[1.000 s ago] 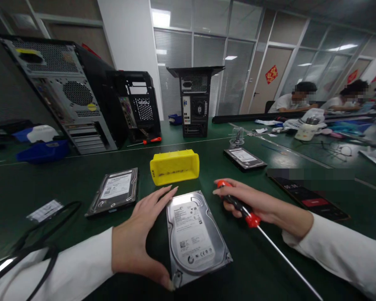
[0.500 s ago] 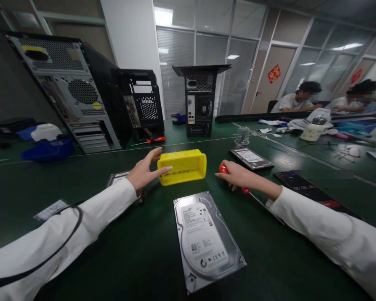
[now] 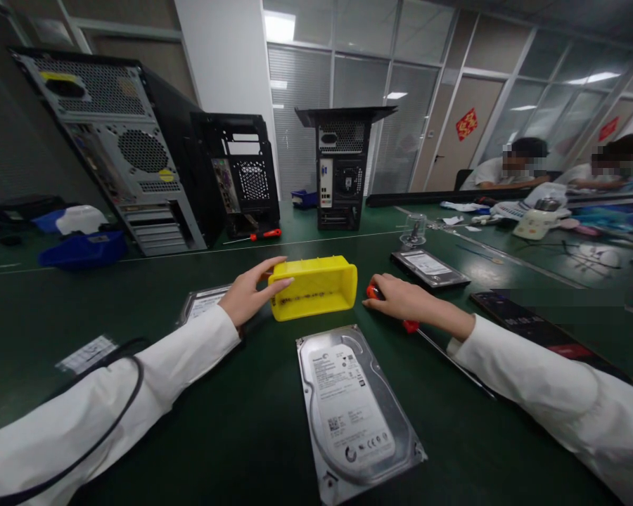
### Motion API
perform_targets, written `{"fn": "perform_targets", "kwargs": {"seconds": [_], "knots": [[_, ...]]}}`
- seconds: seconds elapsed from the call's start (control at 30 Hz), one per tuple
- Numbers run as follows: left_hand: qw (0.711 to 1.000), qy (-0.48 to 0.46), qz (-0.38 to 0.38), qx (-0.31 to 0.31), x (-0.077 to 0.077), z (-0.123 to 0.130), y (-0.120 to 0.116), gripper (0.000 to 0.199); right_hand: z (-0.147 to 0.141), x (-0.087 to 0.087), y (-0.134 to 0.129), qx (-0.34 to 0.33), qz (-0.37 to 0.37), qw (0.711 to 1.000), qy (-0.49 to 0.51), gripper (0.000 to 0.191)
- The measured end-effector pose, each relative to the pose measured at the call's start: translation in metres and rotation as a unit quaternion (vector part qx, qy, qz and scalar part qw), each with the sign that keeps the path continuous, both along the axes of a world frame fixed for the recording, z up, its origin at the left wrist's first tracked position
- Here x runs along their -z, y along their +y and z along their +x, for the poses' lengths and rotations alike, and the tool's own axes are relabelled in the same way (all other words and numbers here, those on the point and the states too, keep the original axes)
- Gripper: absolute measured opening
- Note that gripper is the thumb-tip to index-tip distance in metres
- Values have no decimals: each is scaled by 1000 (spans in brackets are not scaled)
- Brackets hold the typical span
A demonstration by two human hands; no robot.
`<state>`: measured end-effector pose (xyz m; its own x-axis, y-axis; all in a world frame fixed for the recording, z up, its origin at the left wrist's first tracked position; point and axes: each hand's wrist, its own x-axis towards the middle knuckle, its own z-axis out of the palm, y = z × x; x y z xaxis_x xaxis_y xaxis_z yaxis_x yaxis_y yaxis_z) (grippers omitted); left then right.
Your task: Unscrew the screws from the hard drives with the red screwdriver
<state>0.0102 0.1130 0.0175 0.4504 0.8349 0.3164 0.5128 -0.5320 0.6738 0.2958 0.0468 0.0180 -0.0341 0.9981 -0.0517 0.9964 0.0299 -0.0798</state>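
A yellow bin [image 3: 316, 270] with small dark screws inside stands on the green table. My left hand [image 3: 250, 292] is at its left end, thumb over the near rim and fingers behind, gripping it. My right hand [image 3: 408, 301] is closed around the red handle of a screwdriver [image 3: 454, 360], whose shaft points toward the lower right. Between my forearms a silver hard drive [image 3: 353, 414] lies label up, just below the bin. Another hard drive [image 3: 203, 302] is partly hidden behind my left hand and sleeve.
Computer cases [image 3: 142, 154] stand along the back left and centre. A blue bin [image 3: 84, 249] is at left, a red screwdriver [image 3: 261, 235] near the cases. A third drive [image 3: 430, 268], a clear cup [image 3: 413, 230] and a phone [image 3: 538, 327] lie right. Two people sit at the far right.
My left thumb and fingers have closed onto the yellow bin's left end. The view has shifted slightly; my right hand still holds the screwdriver near the table.
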Motion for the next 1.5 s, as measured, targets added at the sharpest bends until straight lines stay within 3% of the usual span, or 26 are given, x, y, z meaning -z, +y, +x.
{"fn": "perform_targets", "kwargs": {"seconds": [0.13, 0.3, 0.4, 0.5, 0.63, 0.77, 0.87, 1.13, 1.5], "knots": [[1000, 5, 2, 3, -2, 1, -7, 65, -3, -10, -7, -22, 35, 999, -14, 43], [1000, 7, 17, 4, -3, 2, -9, 59, -11, -45, -20, -63, 102, 993, -14, 28], [999, 10, 29, 11, -1, 2, -8, 56, -26, -55, -24, -127, 99, 987, 1, 24], [998, 18, 53, 14, 2, 2, -7, 55, -43, -45, -20, -196, 75, 978, -9, 23], [994, 16, 109, 11, 4, 5, -10, 58, -60, -18, -5, -202, 91, 974, -51, 24], [980, -3, 197, -1, 0, 10, -19, 47, -69, -2, 7, -196, 107, 972, -73, 24], [972, 0, 233, 0, -4, 14, -26, 40, -74, 3, 11, -189, 113, 972, -82, 26], [973, 75, 217, 27, 0, 17, -33, 33, -76, 9, 7, -197, 114, 970, -80, 26], [974, 81, 210, 25, -1, 17, -36, 36, -78, 12, 13, -191, 136, 971, -46, 22]]}}
